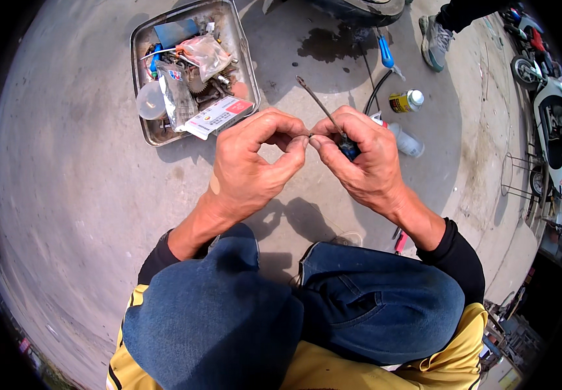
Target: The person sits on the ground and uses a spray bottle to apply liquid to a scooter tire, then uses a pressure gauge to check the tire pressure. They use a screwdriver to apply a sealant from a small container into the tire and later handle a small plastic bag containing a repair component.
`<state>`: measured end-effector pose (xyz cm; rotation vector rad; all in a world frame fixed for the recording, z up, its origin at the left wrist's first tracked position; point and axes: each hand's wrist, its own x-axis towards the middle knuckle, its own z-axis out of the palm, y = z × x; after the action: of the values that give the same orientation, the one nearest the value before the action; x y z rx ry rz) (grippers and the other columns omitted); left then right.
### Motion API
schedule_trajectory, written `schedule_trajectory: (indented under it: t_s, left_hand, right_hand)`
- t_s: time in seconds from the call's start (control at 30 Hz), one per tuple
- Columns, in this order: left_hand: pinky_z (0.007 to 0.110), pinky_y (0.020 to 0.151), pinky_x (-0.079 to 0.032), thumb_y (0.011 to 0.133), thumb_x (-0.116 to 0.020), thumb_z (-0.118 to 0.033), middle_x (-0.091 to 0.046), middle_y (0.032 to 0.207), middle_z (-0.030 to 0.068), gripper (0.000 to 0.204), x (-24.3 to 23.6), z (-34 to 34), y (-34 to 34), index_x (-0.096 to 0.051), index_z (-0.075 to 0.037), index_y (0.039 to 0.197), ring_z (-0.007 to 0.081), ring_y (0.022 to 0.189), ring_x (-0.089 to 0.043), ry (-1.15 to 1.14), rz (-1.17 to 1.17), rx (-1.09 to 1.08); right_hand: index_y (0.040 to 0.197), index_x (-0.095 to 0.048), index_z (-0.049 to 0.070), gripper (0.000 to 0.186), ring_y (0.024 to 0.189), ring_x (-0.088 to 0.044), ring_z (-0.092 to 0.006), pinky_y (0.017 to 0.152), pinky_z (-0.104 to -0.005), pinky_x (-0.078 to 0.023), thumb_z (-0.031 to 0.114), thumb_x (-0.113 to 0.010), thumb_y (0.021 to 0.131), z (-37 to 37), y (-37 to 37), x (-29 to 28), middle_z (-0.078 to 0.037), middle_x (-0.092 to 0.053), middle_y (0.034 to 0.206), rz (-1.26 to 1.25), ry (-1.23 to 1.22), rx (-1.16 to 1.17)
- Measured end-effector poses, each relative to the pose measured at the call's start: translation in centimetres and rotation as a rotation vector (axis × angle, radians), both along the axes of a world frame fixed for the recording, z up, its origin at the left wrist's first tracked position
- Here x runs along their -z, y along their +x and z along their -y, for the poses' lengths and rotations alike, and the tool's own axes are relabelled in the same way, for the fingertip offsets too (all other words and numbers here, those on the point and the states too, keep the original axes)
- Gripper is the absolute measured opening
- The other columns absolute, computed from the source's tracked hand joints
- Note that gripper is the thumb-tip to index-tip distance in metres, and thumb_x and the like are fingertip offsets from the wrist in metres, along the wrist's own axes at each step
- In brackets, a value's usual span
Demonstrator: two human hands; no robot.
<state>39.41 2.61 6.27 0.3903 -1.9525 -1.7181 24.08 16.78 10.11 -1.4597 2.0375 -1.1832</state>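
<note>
My left hand pinches with thumb and forefinger, its tips meeting those of my right hand. Between the fingertips is a tiny dark thing, too small to make out. A screwdriver with a dark blue handle is tucked in my right hand, its rusty shaft pointing up and to the left, away from me. Both hands are above the concrete between my knees and a metal tray. A white and red box rests over the tray's near edge, just beyond my left hand.
The tray holds a gear, plastic bags and loose parts. To the right lie a yellow can with white cap, a clear plastic container, a blue-handled tool and a pink-handled tool. Another person's shoe and parked scooters are beyond.
</note>
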Motion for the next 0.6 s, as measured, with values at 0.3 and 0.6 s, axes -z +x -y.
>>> schedule_trajectory:
  t_s: [0.3,0.6]
  left_hand:
    - [0.028,0.076,-0.059,0.084,-0.074,0.009,-0.070,0.093,0.0089,0.018,0.17,-0.25,-0.73,-0.067,0.005,0.100,0.0145,0.083,-0.071,-0.063,-0.056,-0.037]
    - [0.028,0.081,-0.060,0.087,-0.073,0.010,-0.070,0.098,0.0091,0.017,0.47,-0.39,-0.94,-0.067,0.005,0.101,0.0144,0.088,-0.070,0.056,-0.051,-0.032]
  right_hand:
    - [0.100,-0.068,-0.001,0.013,0.069,-0.063,-0.0231,0.061,-0.0351,-0.051,-0.001,-0.077,0.089,0.22,0.20,0.55,-0.010,-0.062,0.085,-0.111,-0.093,-0.050]
    - [0.099,-0.068,0.000,0.016,0.068,-0.063,-0.0235,0.061,-0.0352,-0.051,-0.002,-0.079,0.087,0.12,-0.10,0.90,-0.010,-0.062,0.086,-0.134,-0.103,-0.034]
